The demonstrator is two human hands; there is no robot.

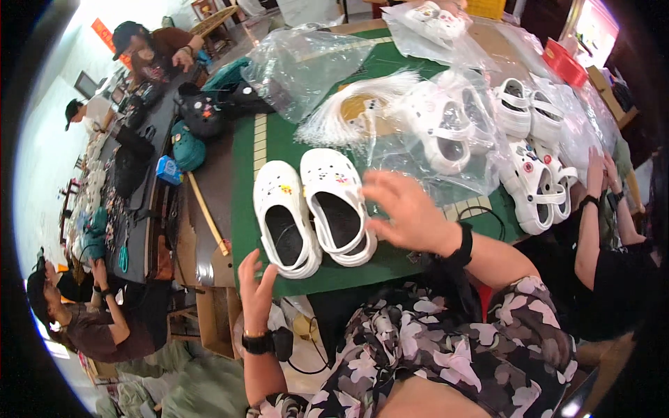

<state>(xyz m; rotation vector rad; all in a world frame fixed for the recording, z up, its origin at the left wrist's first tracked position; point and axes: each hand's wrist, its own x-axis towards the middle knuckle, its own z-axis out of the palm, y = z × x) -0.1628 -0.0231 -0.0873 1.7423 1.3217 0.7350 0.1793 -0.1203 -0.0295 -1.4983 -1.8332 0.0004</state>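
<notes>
Clogs (278, 180), one white pair, were set side by side on the green mat (279, 143), toes pointed away from the wearer; black insoles (287, 240) exposed, small colourful charms (286, 189) fixed on the uppers. Left hand (256, 287) was held just beside the left clog's heel, thumb and fingers apart. Right hand (408, 212) was held by the right clog's outer side, fingers spread, slightly blurred; whether either shoe was touched could not be told. Nothing was gripped. Beyond, white strands (331, 118) were bundled near bagged white clogs (440, 115). Unbagged decorated clogs (524, 171) were placed farther right, near a co-worker's hands (596, 171).
</notes>
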